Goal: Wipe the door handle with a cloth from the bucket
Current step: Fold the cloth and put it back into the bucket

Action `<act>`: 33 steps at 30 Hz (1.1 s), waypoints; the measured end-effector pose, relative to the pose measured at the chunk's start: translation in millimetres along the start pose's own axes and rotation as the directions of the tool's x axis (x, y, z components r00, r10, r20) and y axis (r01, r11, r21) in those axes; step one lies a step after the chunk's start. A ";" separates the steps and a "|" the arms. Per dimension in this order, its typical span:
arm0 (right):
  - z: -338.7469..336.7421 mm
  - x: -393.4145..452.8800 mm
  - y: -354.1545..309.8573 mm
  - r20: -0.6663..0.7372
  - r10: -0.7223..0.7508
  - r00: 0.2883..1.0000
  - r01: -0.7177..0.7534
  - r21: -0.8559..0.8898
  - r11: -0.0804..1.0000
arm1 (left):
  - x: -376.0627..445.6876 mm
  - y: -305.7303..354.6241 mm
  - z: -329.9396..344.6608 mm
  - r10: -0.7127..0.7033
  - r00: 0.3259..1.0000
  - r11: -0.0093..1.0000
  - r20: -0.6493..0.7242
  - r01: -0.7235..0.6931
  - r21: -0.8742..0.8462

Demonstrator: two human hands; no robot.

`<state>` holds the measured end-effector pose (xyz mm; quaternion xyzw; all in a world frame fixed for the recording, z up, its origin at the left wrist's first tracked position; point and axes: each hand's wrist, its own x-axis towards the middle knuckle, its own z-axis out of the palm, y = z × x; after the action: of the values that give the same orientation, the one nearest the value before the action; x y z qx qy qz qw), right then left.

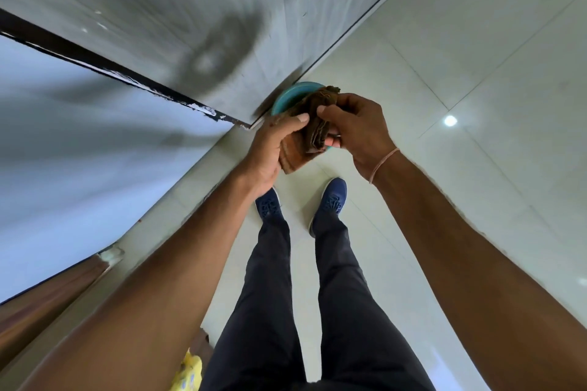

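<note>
A folded brown cloth [314, 130] is held between both hands at mid-frame, above the floor. My left hand [273, 149] grips its lower left part, thumb on top. My right hand [355, 127] pinches its upper right edge. Directly behind the cloth, a teal bucket [287, 97] stands on the floor against the wall; only its left rim shows. No door handle is in view.
A grey glossy wall panel [178, 9] fills the upper left, with a dark frame strip [104, 67] and a pale panel [63, 152] below it. A brown wooden edge [47, 298] sits at lower left. My blue shoes [330, 200] stand on pale floor tiles [476, 73]. Something yellow [189, 371] lies at the bottom.
</note>
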<state>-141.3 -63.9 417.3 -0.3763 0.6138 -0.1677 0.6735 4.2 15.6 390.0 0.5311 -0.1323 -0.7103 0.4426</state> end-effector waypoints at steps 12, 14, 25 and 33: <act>-25.7 31.1 -0.8 -0.152 -0.117 0.981 0.062 -0.325 0.944 | 18.6 5.7 -25.5 -0.025 0.845 0.988 -0.534 0.102 0.116; -11.3 30.6 1.6 -0.125 -0.131 0.983 0.078 -0.357 0.931 | 23.7 5.4 -15.2 0.090 0.855 0.965 -0.510 0.053 0.258; 17.8 39.4 12.3 -0.145 0.002 0.989 -0.002 0.000 1.000 | 15.3 -9.2 11.7 0.534 0.751 0.701 -0.388 -0.137 0.700; 19.7 40.8 9.8 -0.124 0.040 0.991 -0.051 -0.084 0.995 | 10.4 -9.8 1.2 0.308 0.904 0.849 -0.296 -0.121 0.514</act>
<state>-117.1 -79.6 381.0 -0.3799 0.6691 -0.1482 0.6213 -2.0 12.9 377.4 0.7293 -0.2800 -0.4872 0.3903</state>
